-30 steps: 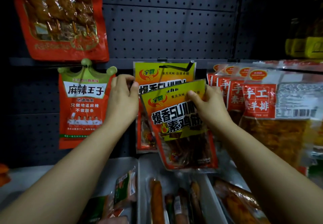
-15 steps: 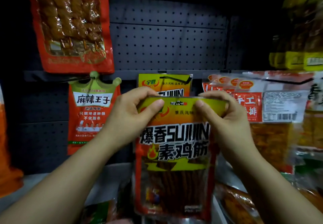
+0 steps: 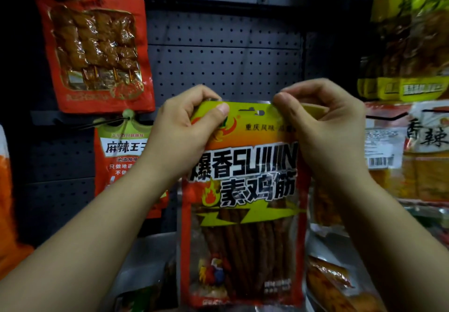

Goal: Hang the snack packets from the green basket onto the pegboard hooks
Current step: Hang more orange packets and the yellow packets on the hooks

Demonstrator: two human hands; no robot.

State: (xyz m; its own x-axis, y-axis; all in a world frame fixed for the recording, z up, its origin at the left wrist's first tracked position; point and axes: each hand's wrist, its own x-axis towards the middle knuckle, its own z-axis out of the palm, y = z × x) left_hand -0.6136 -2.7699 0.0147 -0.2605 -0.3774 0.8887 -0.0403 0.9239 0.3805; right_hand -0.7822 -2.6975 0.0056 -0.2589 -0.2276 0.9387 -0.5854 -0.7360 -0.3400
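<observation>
Head view: I see both hands holding one orange-and-yellow plastic snack packet of dark sticks [image 3: 245, 214] upright in front of the dark grey perforated pegboard [image 3: 223, 63], about mid-board. Left hand [image 3: 179, 136] pinches the packet's top-left corner, thumb on the front, fingers curled behind. Right hand [image 3: 323, 127] pinches the top-right corner, fingers curled over the top edge. The hang slot sits between the two grips, at the packet's top edge. On the board's left side hang a red foil packet of skewers [image 3: 97, 51] and, below it, a red packet w/ green crown top [image 3: 121, 153]. Yellow packets [image 3: 408, 44] hang at the board's right edge; green basket isn't identifiable.
</observation>
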